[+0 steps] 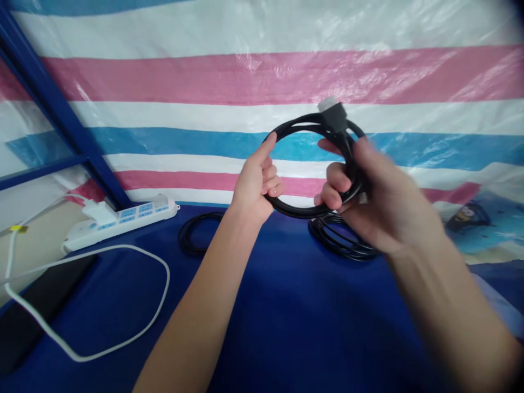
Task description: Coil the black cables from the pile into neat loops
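Observation:
A coiled black cable (298, 211) is held up in the air between my two hands. Its wide black plug (334, 116) with a pale end points upward at the top of the loop. My left hand (257, 180) grips the loop's left side, fingers curled and thumb along the cable. On the other side my right hand (376, 191), partly blurred, is closed around the loop just below the plug. Under the right hand, a second black cable coil (344, 248) lies on the blue table (278, 327). Another dark coil (187, 234) rests behind my left forearm, partly hidden.
A white power strip (139, 218) with a plugged-in adapter (99, 212) stands at the left back. A white cord (166, 284) loops over the table by a flat black object (45, 305). Striped plastic sheeting (204, 82) hangs behind, beside a blue metal frame (65, 131).

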A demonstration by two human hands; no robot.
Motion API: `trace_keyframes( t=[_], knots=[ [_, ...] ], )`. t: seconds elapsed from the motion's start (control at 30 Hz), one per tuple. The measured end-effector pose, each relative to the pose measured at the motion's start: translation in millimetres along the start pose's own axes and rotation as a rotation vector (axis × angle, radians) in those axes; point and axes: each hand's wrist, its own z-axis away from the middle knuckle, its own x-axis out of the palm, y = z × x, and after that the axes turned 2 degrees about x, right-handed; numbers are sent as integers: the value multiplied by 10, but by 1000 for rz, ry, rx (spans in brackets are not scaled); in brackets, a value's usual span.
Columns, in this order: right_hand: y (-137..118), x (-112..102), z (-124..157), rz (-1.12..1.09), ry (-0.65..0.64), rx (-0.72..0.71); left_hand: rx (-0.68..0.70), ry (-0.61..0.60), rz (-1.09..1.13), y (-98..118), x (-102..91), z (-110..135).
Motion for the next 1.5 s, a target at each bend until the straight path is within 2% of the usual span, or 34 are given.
trace_keyframes(
  t=[0.07, 0.13, 0.17, 0.23, 0.37, 0.43, 0.5, 0.57, 0.67, 0.77, 0.83, 1.0, 1.17, 1.27, 1.33, 1.4, 1.5],
  knots=[
    [120, 54, -14, -26, 47, 5, 26, 52, -160, -65, -84, 32],
    [294, 112, -41, -46, 65, 105, 90, 79, -527, -77, -282, 105],
    [408, 153, -62, -46, 56, 177, 122, 90, -829, -58, -429, 147],
    [691, 272, -127, -12, -18, 365, 91, 122, -1038, 24, -804, 227],
    [1314, 640, -359, 146, -221, 542, -78, 273, -1466, 190, -1606, 313],
    [1538, 809, -510, 271, -318, 583, -141, 370, -1625, 176, -1887, 319],
    [1671, 916, -658, 427, -387, 587, -178, 435, -1735, 86, -2055, 311],
    [1736, 962, -779, 607, -408, 546, -195, 492, -1808, -34, -2138, 295],
    [1782, 977, -876, 880, -357, 381, -168, 535, -1856, -158, -2208, 261],
    [1841, 973, -884, 1091, -321, 199, -117, 526, -1841, -187, -2301, 208],
    [1901, 950, -875, 1187, -334, 149, -73, 498, -1808, -196, -2372, 160],
    [2050, 860, -904, 1289, -371, 163, 27, 352, -1739, -279, -2453, 72],
    [2007, 860, -909, 1241, -360, 158, 24, 276, -1742, -326, -2425, 69],
    [1927, 794, -718, 1164, -309, 109, 34, 297, -1721, -320, -2419, 81],
    [1881, 652, -485, 1120, -256, 71, 68, 338, -1693, -284, -2410, 101],
    [1825, 426, -204, 1085, -224, 28, 136, 386, -1655, -211, -2375, 147],
    [1672, 33, 230, 1020, -267, -84, 309, 439, -1595, -85, -2228, 293]
  ],
)
